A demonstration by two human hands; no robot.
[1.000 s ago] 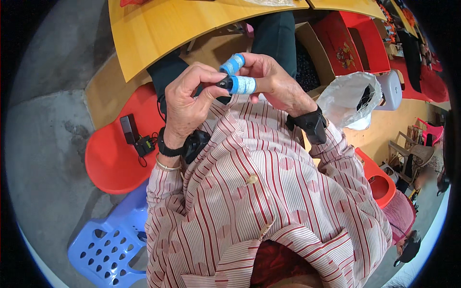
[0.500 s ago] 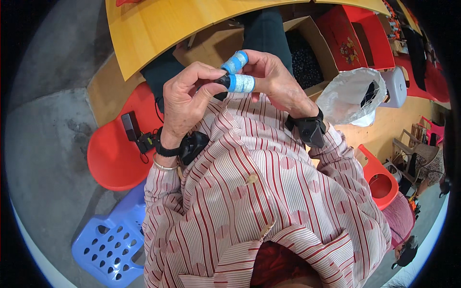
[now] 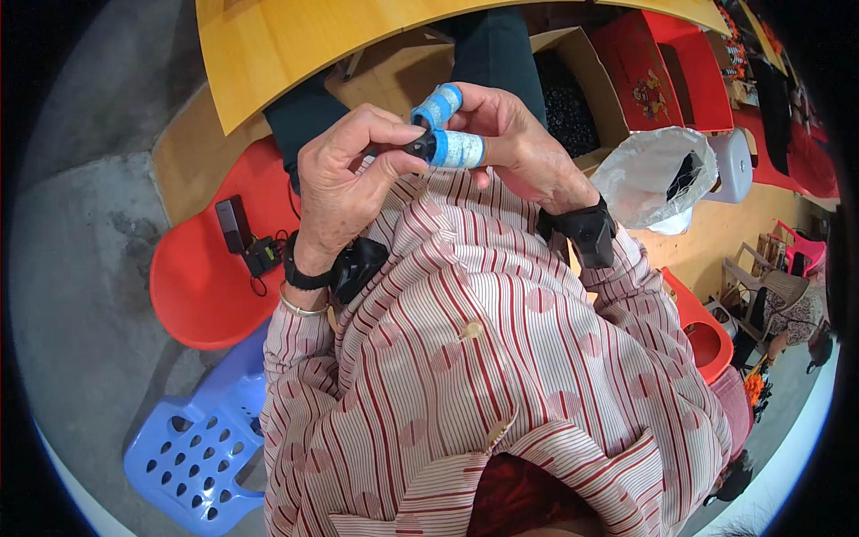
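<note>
In front of my chest, my left hand (image 3: 347, 179) pinches a small black part (image 3: 419, 146) between thumb and forefinger. My right hand (image 3: 530, 150) closes on the other side of it, its thumb and a finger wrapped in blue-and-white tape (image 3: 460, 149). The taped fingertips meet at the black part and cover some of it, so its exact kind cannot be made out. Dark straps with black devices (image 3: 582, 234) circle both wrists.
A yellow table (image 3: 295, 45) edges the far side above my lap. To the right stand a cardboard box (image 3: 608, 107) of small black pieces, a red box (image 3: 631, 76) and a white plastic bag (image 3: 640, 183). Red (image 3: 192, 286) and blue (image 3: 192, 465) plastic chairs stand left.
Both hands have shifted only slightly. The left fingers turn a little around the black part, and more of its dark end shows between the hands.
</note>
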